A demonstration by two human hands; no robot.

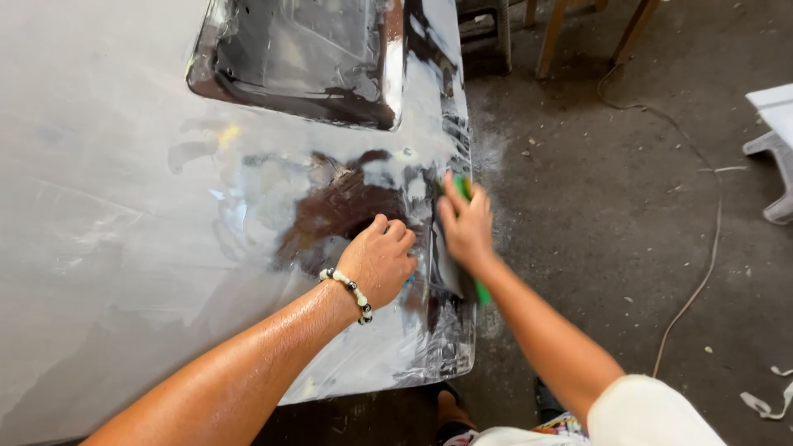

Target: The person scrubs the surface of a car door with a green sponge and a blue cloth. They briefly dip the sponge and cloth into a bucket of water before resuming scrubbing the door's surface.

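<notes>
— Nearest to the lens, what do you see?

— Two bare forearms reaching away from the wearer. At the bottom right edge a white sleeve (644, 413) covers the right upper arm.

— And the left hand?

— Left hand (380, 260) rests knuckles-up on the grey panel (107, 215), fingers curled under into a loose fist. Whether anything lies beneath them I cannot tell. A bracelet of pale and dark beads (351, 291) circles the wrist.

— The right one?

— Right hand (465, 225) is at the panel's right edge, fingers wrapped over a green block (462, 188), pressing it against the surface. More green shows below the wrist.

— What does the panel look like there?

— Wet and glossy, with a dark patch (347, 206) between and just beyond the hands. Farther off, a dark rectangular recess (306, 58) is set into it.

— Anything else around?

— Right of the panel, a dusty concrete floor (611, 190) with a thin pale cable (706, 264) trailing across it, wooden legs (549, 37) at the far edge, and a white object (776, 153) at the far right.
</notes>
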